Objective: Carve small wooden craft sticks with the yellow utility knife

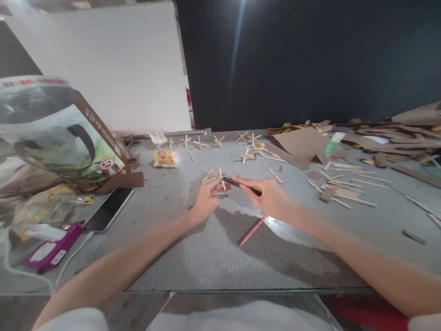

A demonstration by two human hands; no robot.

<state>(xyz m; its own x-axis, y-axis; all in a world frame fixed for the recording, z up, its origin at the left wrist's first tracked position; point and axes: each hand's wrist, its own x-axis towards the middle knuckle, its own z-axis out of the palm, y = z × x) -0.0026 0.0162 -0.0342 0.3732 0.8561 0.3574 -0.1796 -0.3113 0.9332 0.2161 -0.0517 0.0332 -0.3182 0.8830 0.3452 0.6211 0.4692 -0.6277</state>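
My left hand (pixel 207 197) is closed on a small wooden stick (pixel 222 178), held nearly upright just above the grey table (pixel 179 257). In my right hand (pixel 267 195) is a black and yellow cutter (pixel 246 186), its tip touching or very close to the stick. Another pale stick (pixel 207 175) lies at the fingers of my left hand. Below my right hand a red pencil-like rod (pixel 252 231) rests on the table. Behind the hands stand several small star shapes made of crossed sticks (pixel 217 142).
Loose sticks (pixel 351 193) and cardboard pieces (pixel 296 145) lie at the right. A yellow packet (pixel 166 158) sits behind my left hand. At the left are a phone (pixel 109 210), a purple device (pixel 55 248) with a cable, and a large plastic container (pixel 44 133).
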